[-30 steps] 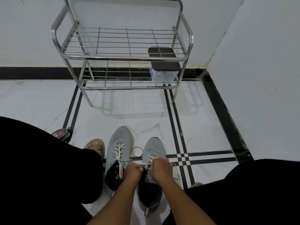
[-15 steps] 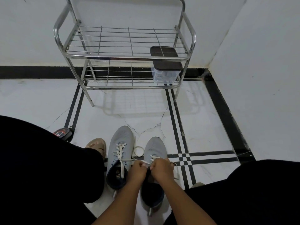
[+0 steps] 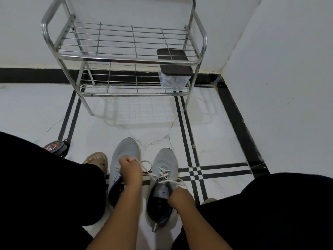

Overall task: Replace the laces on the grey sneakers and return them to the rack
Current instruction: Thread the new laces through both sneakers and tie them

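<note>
1. Here, in the head view, we pinch the white lace [image 3: 163, 175] of the right grey sneaker [image 3: 163, 181] in both fists: left hand [image 3: 130, 171] ahead over the left grey sneaker [image 3: 124, 154], right hand [image 3: 181, 197] back at the collar, nearer us.
2. Lace runs slantwise between the fists.
3. Both sneakers lie toe-forward on the floor, long axes pointing at the steel shoe rack [image 3: 126, 60], well apart.
</note>
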